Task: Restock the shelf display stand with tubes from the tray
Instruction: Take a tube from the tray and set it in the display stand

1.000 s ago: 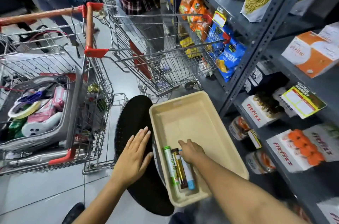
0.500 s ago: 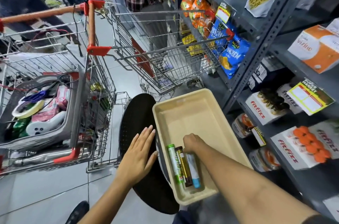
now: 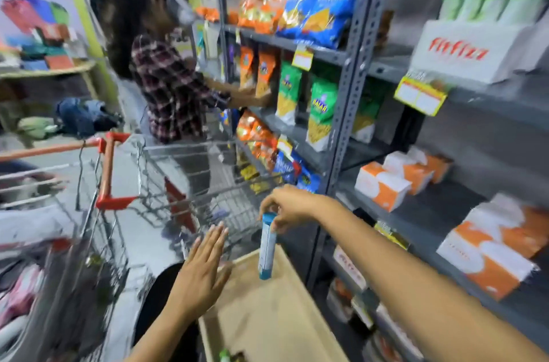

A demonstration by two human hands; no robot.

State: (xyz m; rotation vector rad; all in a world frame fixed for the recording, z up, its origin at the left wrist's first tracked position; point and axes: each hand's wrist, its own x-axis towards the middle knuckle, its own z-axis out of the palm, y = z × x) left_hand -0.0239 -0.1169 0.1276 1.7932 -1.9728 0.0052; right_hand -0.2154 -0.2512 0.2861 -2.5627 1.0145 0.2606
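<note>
My right hand (image 3: 289, 207) grips the top of a white and blue tube (image 3: 266, 246), which hangs upright above the beige tray (image 3: 276, 317). My left hand (image 3: 202, 272) is flat with fingers spread, hovering at the tray's left edge. The tops of the tubes left in the tray (image 3: 228, 357) just show at the bottom edge. High on the right shelf stands a white Fitfizz display stand (image 3: 463, 53) with green-capped tubes (image 3: 490, 2) in it. The view is motion-blurred.
A grey metal shelf unit (image 3: 353, 88) with snack bags and orange-white boxes (image 3: 383, 186) fills the right. Two wire shopping carts (image 3: 184, 192) stand ahead and to the left. A person in a plaid shirt (image 3: 169, 91) works at the shelf beyond them.
My right hand has lifted the white and blue tube out of the tray. The view has swung up from the tray to the shelves. The left hand stays by the tray.
</note>
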